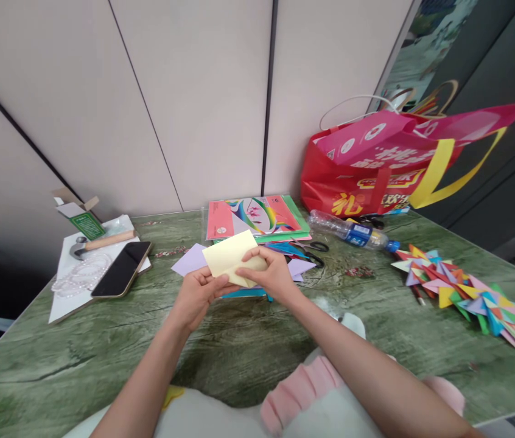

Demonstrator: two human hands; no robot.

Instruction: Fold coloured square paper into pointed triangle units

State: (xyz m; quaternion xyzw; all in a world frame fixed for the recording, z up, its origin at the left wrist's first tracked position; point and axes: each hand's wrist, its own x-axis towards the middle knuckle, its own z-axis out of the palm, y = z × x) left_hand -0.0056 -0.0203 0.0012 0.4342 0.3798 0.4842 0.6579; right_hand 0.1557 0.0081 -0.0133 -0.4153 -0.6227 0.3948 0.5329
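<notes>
A pale yellow sheet of paper is held up between my two hands over the middle of the table. My left hand pinches its lower left edge, thumb on top. On the right side, my right hand grips the sheet, and its lower right part curls over under the fingers. Lilac paper lies behind and below, partly hidden by the yellow sheet and my hands. Blue paper shows underneath. Black-handled scissors lie just right of the papers.
A pack of coloured paper lies at the back. On the left are a phone, a hammer, clear beads and a small green box. To the right are a red bag, a plastic bottle and folded paper pieces.
</notes>
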